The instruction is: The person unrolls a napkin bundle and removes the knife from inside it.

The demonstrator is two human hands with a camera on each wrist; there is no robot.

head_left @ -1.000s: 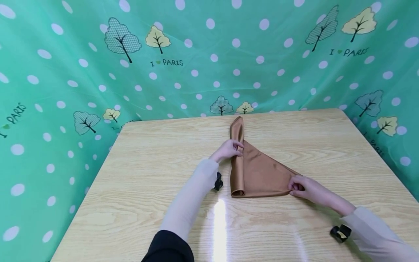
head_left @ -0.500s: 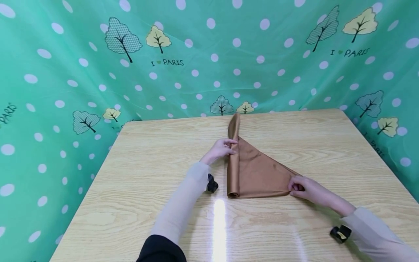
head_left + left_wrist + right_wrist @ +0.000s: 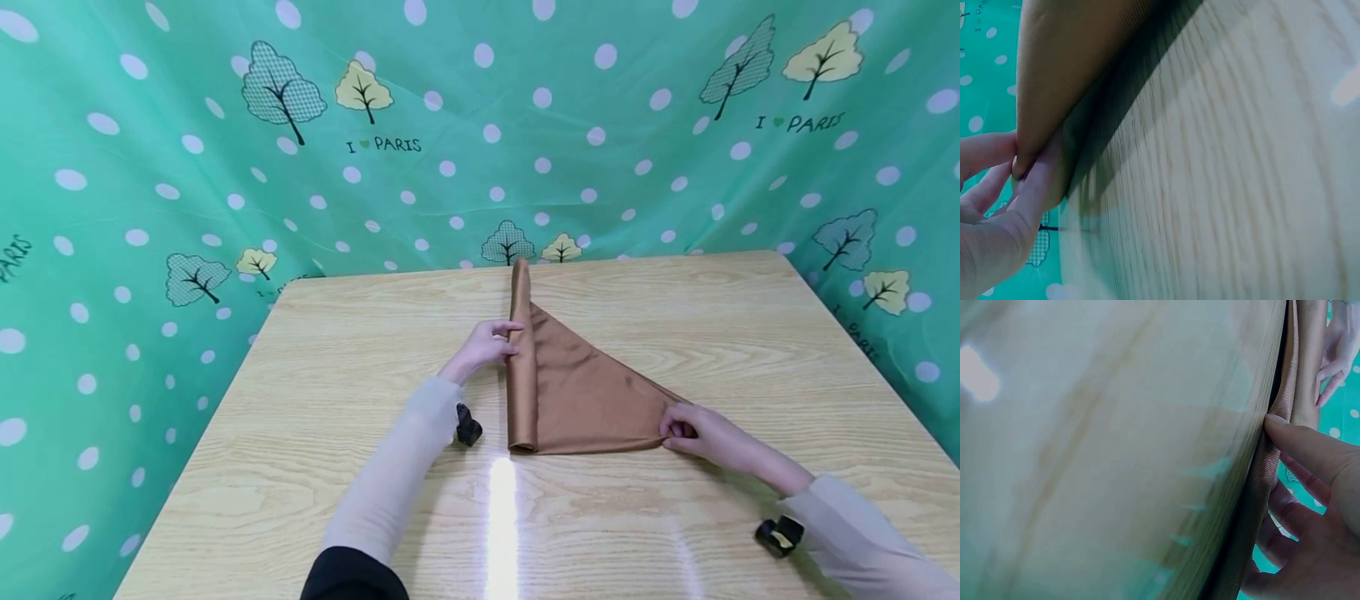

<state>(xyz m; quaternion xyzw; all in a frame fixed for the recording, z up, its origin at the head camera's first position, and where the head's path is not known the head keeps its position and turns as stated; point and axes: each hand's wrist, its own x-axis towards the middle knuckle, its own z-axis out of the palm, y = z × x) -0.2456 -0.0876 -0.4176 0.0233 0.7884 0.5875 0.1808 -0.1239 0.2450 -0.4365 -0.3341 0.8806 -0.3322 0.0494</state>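
Note:
A brown satin cloth lies on the table, its left part rolled into an upright-running tube and its right part spread flat, tapering to the right. My left hand pinches the roll from its left side, above its middle, with thumb and fingers; in the left wrist view the cloth rises off the wood between them. Over at the cloth's narrow right end, my right hand pinches the corner. In the right wrist view the thumb presses on the hem of the cloth, with the fingers curled behind it.
The light wood table reaches back to a green dotted curtain printed with trees. Black wrist cameras hang by both sleeves. A bright light streak reflects off the tabletop in front of the roll.
My left hand has moved left with the rolled part of the cloth, so more of the flat part shows. The right hand has stayed at its corner.

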